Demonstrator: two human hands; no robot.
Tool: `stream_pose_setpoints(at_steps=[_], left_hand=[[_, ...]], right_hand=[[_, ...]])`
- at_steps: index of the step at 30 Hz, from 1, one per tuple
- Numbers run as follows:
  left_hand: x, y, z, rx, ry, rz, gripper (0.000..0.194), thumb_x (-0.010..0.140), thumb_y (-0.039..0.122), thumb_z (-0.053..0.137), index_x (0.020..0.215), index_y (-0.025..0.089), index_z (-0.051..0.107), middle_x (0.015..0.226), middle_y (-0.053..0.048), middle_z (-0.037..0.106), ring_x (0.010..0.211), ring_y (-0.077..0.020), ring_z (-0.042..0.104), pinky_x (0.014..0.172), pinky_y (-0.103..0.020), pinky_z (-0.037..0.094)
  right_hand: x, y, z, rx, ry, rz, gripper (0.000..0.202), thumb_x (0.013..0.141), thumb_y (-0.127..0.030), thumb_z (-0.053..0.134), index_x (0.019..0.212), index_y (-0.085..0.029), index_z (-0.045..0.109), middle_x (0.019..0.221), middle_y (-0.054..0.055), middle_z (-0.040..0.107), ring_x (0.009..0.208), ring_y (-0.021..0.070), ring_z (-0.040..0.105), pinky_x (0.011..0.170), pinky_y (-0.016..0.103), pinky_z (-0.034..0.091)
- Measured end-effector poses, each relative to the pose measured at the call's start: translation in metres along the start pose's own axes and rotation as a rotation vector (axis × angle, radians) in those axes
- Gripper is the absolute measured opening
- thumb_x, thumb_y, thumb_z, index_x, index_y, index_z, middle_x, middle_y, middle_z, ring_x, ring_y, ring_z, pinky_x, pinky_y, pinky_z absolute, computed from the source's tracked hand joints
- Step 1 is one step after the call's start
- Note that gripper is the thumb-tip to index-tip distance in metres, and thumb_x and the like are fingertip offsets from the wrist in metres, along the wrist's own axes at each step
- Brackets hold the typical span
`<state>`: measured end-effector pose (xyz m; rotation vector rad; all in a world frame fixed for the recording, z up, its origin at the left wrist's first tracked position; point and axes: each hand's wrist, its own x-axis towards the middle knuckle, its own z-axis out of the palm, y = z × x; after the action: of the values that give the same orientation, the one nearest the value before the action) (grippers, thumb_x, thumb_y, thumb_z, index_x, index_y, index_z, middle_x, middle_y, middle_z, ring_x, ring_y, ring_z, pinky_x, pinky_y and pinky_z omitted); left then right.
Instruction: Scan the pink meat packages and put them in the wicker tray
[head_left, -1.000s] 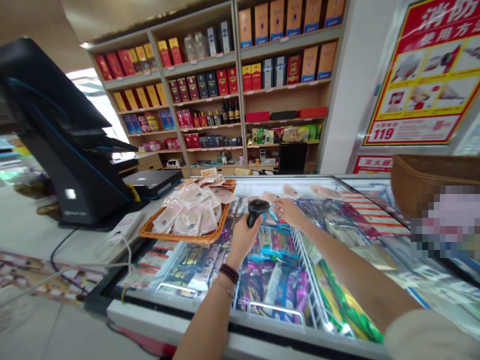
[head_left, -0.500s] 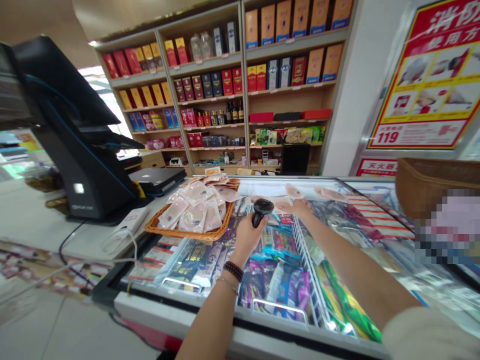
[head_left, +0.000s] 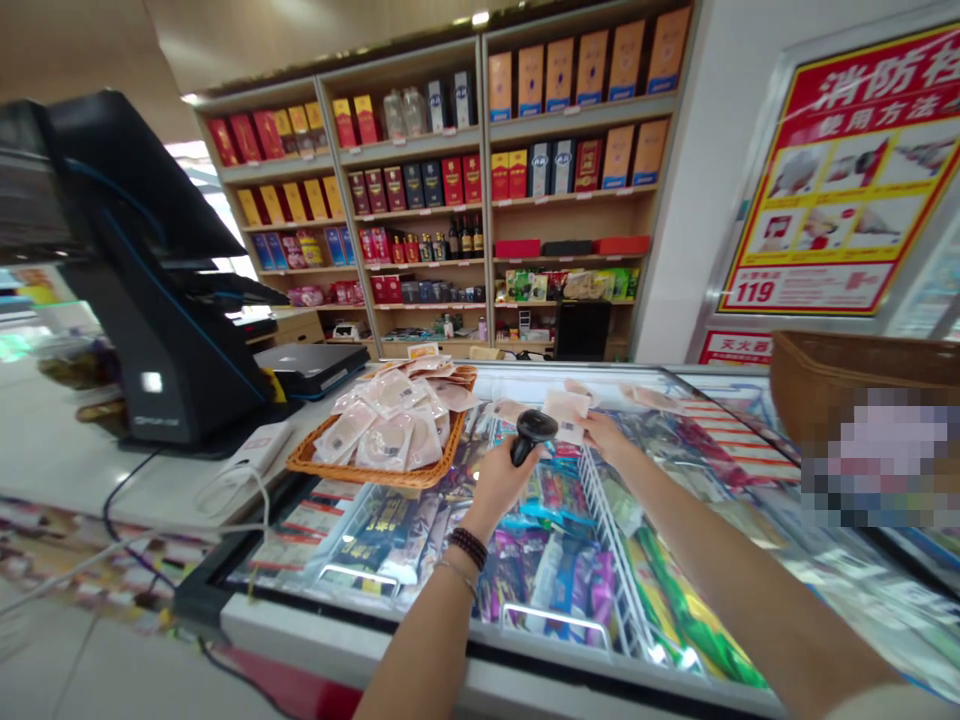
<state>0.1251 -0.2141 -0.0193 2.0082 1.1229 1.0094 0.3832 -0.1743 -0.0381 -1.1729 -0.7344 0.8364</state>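
My left hand (head_left: 498, 482), with a dark beaded bracelet at the wrist, is closed around a black handheld barcode scanner (head_left: 537, 428). The scanner's head points away from me. To its right, my right hand (head_left: 606, 438) pinches the edge of a clear, flat packet (head_left: 568, 412) with pale contents and a label, held up just past the scanner. Both hands are above the glass top of a chest freezer (head_left: 525, 375). Left of them, a wicker tray (head_left: 431, 475) is heaped with similar packets (head_left: 386, 425). A few more packets (head_left: 651, 399) lie on the glass behind my right hand.
A black register terminal (head_left: 161, 330) and a flat scale (head_left: 311, 365) stand on the left counter, with a white cabled device (head_left: 251, 450). A brown basket (head_left: 862, 375) is at the right. Shelves (head_left: 420, 205) of boxed goods line the back.
My right hand has lifted a packet off the glass and turned it upright near the scanner. The left hand still holds the scanner, slightly shifted. The view has moved a little.
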Motion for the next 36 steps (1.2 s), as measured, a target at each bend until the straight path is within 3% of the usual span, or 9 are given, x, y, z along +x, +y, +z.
stream_pose_setpoints(at_steps=[4,9,26,36], left_hand=[[-0.005,0.004,0.003,-0.064,-0.067,0.034,0.032,0.098,0.053,0.068,0.097,0.021,0.07,0.072,-0.001,0.066,0.069,-0.0222,0.065,0.066,-0.029,0.042],[-0.008,0.005,0.003,-0.088,-0.096,0.039,0.038,0.097,0.058,0.065,0.097,0.021,0.069,0.069,0.001,0.062,0.066,-0.0214,0.064,0.063,-0.029,0.042],[-0.008,0.005,0.004,-0.081,-0.165,0.064,0.039,0.097,0.06,0.066,0.092,0.02,0.065,0.064,0.002,0.056,0.06,-0.0181,0.055,0.06,-0.029,0.036],[-0.009,0.003,0.004,-0.109,-0.14,0.057,0.039,0.096,0.059,0.067,0.096,0.02,0.07,0.067,0.0,0.061,0.064,-0.0203,0.061,0.059,-0.028,0.04]], right_hand=[[-0.017,0.001,-0.007,0.043,0.077,0.064,0.019,0.087,-0.01,0.077,0.089,-0.025,0.066,0.068,-0.001,0.078,0.072,0.0211,0.083,0.076,0.034,0.073],[-0.029,0.008,-0.006,0.142,0.127,-0.018,0.021,0.086,-0.019,0.079,0.094,-0.027,0.062,0.073,-0.002,0.081,0.083,0.0252,0.086,0.078,0.037,0.074],[-0.012,0.035,-0.017,0.141,0.115,-0.109,0.03,0.081,-0.03,0.083,0.1,-0.028,0.06,0.08,-0.001,0.081,0.09,0.0287,0.085,0.086,0.045,0.073],[-0.018,0.026,-0.01,0.18,0.178,-0.08,0.033,0.077,-0.028,0.089,0.095,-0.027,0.061,0.082,-0.002,0.08,0.085,0.0239,0.083,0.08,0.038,0.072]])
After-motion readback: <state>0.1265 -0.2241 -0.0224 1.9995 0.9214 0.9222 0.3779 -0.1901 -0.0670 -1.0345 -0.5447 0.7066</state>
